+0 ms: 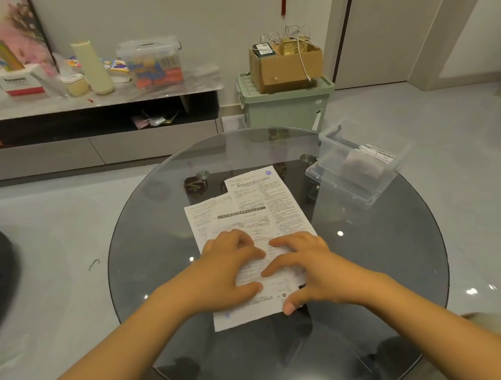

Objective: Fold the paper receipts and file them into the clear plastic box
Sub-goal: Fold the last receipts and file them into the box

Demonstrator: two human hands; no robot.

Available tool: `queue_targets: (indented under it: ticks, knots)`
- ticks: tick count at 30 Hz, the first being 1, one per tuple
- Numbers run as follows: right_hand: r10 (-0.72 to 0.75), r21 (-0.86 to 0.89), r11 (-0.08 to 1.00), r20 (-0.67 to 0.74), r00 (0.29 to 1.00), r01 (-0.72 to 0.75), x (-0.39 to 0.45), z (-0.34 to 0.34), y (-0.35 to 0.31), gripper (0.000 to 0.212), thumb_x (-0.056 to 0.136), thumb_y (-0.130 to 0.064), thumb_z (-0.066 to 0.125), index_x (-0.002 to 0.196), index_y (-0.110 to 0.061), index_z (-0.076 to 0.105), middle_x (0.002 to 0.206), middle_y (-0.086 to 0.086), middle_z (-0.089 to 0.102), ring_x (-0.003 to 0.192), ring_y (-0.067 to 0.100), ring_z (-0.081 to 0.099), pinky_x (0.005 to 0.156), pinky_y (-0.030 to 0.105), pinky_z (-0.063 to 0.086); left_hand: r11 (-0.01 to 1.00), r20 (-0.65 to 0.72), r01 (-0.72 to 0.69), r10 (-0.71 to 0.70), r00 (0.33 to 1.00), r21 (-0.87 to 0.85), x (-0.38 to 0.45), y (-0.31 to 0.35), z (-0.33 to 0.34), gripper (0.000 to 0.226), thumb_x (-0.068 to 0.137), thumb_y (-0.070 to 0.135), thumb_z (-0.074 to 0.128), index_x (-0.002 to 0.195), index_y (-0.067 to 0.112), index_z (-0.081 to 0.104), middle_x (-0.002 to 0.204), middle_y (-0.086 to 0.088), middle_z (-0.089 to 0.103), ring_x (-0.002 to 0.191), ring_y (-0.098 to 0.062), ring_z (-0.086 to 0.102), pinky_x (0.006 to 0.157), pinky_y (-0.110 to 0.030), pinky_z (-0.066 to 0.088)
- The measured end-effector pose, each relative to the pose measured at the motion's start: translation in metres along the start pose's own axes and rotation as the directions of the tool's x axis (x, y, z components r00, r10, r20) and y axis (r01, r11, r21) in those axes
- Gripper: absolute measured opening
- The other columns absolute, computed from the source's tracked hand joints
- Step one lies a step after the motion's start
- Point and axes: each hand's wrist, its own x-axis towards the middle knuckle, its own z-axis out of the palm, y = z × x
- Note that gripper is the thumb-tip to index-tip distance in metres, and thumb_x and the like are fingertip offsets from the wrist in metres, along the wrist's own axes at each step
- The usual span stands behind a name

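Two printed paper sheets lie overlapped on the round glass table. The top sheet lies flat near me, and a second sheet sticks out from under it toward the far right. My left hand presses on the top sheet with its fingertips bent down onto the paper. My right hand lies beside it on the same sheet, fingers spread flat, thumb at the near right edge. The clear plastic box stands open at the table's far right with several folded papers inside.
A low TV cabinet with a lidded clear container, a cream bottle and boxes runs along the wall. A green storage bin with a cardboard box on top stands behind the table. A dark object sits on the floor at left.
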Motion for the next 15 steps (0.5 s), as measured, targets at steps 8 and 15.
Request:
queue_targets:
  ticks: [8, 15]
  knots:
    - [0.106, 0.032, 0.994, -0.145, 0.984, -0.103, 0.008, 0.001, -0.005, 0.022, 0.076, -0.043, 0.071, 0.097, -0.037, 0.071, 0.133, -0.020, 0.045, 0.126, 0.004, 0.028, 0.107, 0.024, 0.014, 0.995, 0.148, -0.024, 0.038, 0.988, -0.093, -0.016, 0.000, -0.002, 0.078, 0.071, 0.058, 0.071, 0.138, 0.047, 0.031, 0.135, 0.021, 0.018, 0.125, -0.001, 0.018, 0.108, -0.021, 0.023]
    - [0.213, 0.359, 0.921, -0.137, 0.967, -0.151, 0.015, -0.009, -0.002, 0.004, 0.078, -0.035, 0.072, 0.077, -0.031, 0.074, 0.096, -0.017, 0.069, 0.094, -0.003, 0.058, 0.088, 0.022, 0.045, 0.982, 0.090, -0.025, 0.042, 0.995, -0.186, -0.016, -0.005, -0.003, 0.083, 0.072, 0.052, 0.073, 0.140, 0.045, 0.026, 0.131, 0.027, 0.027, 0.125, 0.003, 0.028, 0.108, -0.023, 0.031]
